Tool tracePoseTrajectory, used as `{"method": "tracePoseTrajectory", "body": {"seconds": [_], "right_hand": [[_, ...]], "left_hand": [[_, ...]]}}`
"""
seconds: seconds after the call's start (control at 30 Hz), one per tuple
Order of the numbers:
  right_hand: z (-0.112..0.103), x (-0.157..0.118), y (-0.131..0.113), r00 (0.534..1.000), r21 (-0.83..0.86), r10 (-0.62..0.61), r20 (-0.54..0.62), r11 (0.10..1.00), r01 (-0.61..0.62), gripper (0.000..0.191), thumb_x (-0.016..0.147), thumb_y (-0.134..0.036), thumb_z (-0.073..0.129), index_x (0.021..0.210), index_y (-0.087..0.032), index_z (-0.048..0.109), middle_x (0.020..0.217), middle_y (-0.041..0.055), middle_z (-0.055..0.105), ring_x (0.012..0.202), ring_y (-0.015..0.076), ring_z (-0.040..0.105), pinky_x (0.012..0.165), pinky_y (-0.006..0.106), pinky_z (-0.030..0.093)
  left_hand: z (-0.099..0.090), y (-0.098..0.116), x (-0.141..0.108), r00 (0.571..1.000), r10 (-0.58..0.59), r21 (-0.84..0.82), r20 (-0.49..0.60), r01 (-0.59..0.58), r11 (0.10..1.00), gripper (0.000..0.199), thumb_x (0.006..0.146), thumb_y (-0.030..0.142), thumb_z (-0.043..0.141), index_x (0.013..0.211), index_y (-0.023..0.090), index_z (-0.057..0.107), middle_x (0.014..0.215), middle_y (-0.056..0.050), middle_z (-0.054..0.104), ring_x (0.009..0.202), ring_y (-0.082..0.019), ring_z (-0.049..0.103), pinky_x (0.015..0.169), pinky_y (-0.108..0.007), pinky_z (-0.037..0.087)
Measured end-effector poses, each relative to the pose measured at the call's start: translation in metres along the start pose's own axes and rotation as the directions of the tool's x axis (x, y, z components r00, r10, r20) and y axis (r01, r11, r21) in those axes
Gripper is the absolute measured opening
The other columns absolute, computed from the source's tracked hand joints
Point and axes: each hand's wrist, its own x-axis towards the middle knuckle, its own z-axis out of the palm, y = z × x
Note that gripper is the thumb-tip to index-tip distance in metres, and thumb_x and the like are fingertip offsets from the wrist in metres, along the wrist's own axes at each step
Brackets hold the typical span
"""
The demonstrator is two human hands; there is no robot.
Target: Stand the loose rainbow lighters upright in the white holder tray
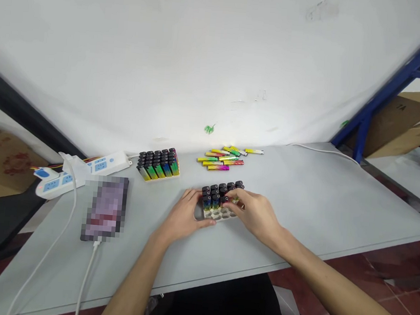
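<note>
A pale tray (223,214) with rows of holes stands before me, its back rows filled with upright black-topped lighters (213,189). My left hand (185,214) grips the tray's left end, thumb along the front edge. With thumb and fingertips my right hand (254,213) pinches the black top of a lighter (224,199) standing at the tray's middle. Several front holes show bare. Behind the tray lies a loose pile of colourful lighters without black tops (225,168). A second tray (158,178), full of upright black-topped lighters, stands to the left.
At the left are a white power strip (101,166), a blurred phone (106,207) and its white cable (90,269). A thin cable (321,150) runs along the back right. Cardboard boxes (400,120) stand beyond the blue frame (363,127). The table's front edge is near my body.
</note>
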Motion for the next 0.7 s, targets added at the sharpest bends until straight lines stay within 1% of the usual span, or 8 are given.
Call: {"method": "tracePoseTrajectory", "body": {"seconds": [0.17,0.27,0.37,0.43,0.53,0.57,0.63,0.7], "right_hand": [[0.002,0.002,0.001,0.998,-0.128,0.03,0.057,0.992,-0.022,0.018,0.092,-0.04,0.064,0.086,-0.023,0.069,0.077,0.0013,0.075,0.06,0.0175,0.063,0.052,0.028,0.031],[-0.01,0.005,0.002,0.995,-0.014,0.046,0.094,0.999,-0.045,0.041,0.093,-0.053,0.058,0.067,-0.022,0.063,0.059,-0.0004,0.065,0.052,0.0148,0.054,0.051,0.028,0.029],[-0.03,0.023,0.014,0.993,0.103,0.115,-0.026,0.988,-0.111,0.058,0.096,-0.063,0.042,0.059,-0.021,0.056,0.05,-0.0006,0.055,0.047,0.0134,0.047,0.051,0.027,0.031],[-0.038,0.045,0.034,0.973,0.082,0.162,-0.165,0.985,-0.15,0.057,0.099,-0.059,0.036,0.065,-0.02,0.06,0.057,0.0018,0.061,0.052,0.0151,0.052,0.056,0.028,0.035],[-0.037,0.089,0.08,0.945,-0.05,0.205,-0.256,0.973,-0.224,0.038,0.1,-0.041,0.038,0.094,-0.019,0.068,0.091,0.0093,0.072,0.078,0.0224,0.063,0.069,0.031,0.043],[-0.034,0.104,0.096,0.946,-0.119,0.209,-0.247,0.963,-0.244,0.033,0.098,-0.034,0.04,0.108,-0.017,0.067,0.107,0.0127,0.071,0.092,0.0259,0.063,0.077,0.034,0.045],[-0.026,0.127,0.127,0.949,-0.281,0.248,-0.193,0.913,-0.295,0.042,0.093,-0.028,0.045,0.131,-0.015,0.058,0.132,0.0194,0.059,0.118,0.0342,0.054,0.093,0.042,0.042],[-0.019,0.141,0.15,0.952,-0.365,0.294,-0.088,0.88,-0.305,0.048,0.092,-0.028,0.047,0.138,-0.017,0.054,0.141,0.0194,0.052,0.126,0.0377,0.047,0.1,0.048,0.039]], "left_hand": [[-0.001,0.001,0.0,1.0,0.001,-0.004,0.004,-0.001,1.0,0.068,0.075,0.054,0.078,0.127,0.02,0.052,0.126,-0.009,0.058,0.125,-0.031,0.047,0.104,-0.046,0.044],[-0.002,0.001,0.0,1.0,-0.001,0.002,0.003,0.001,1.0,0.068,0.075,0.056,0.077,0.126,0.02,0.052,0.123,-0.009,0.058,0.123,-0.031,0.049,0.102,-0.046,0.046],[-0.001,0.0,0.0,1.0,0.0,0.006,-0.003,0.0,1.0,0.068,0.074,0.058,0.077,0.126,0.02,0.053,0.12,-0.009,0.059,0.121,-0.032,0.05,0.099,-0.046,0.047],[0.0,-0.001,0.0,1.0,0.0,0.012,-0.006,0.0,1.0,0.068,0.074,0.058,0.077,0.126,0.021,0.053,0.12,-0.01,0.059,0.121,-0.032,0.05,0.099,-0.047,0.047],[0.001,-0.003,0.0,1.0,0.007,0.015,-0.013,-0.007,1.0,0.068,0.074,0.059,0.077,0.125,0.02,0.054,0.12,-0.01,0.059,0.12,-0.032,0.051,0.1,-0.048,0.047],[0.001,-0.004,0.0,1.0,0.011,0.013,-0.016,-0.011,1.0,0.068,0.074,0.059,0.077,0.125,0.021,0.054,0.121,-0.01,0.059,0.12,-0.032,0.051,0.1,-0.048,0.047],[0.001,-0.004,0.0,1.0,0.017,0.008,-0.016,-0.017,1.0,0.069,0.074,0.059,0.077,0.126,0.021,0.053,0.123,-0.009,0.058,0.122,-0.032,0.051,0.102,-0.047,0.046],[0.001,-0.005,0.0,1.0,0.013,0.007,-0.014,-0.013,1.0,0.07,0.073,0.06,0.077,0.126,0.021,0.053,0.124,-0.009,0.058,0.123,-0.032,0.05,0.104,-0.047,0.045]]}}
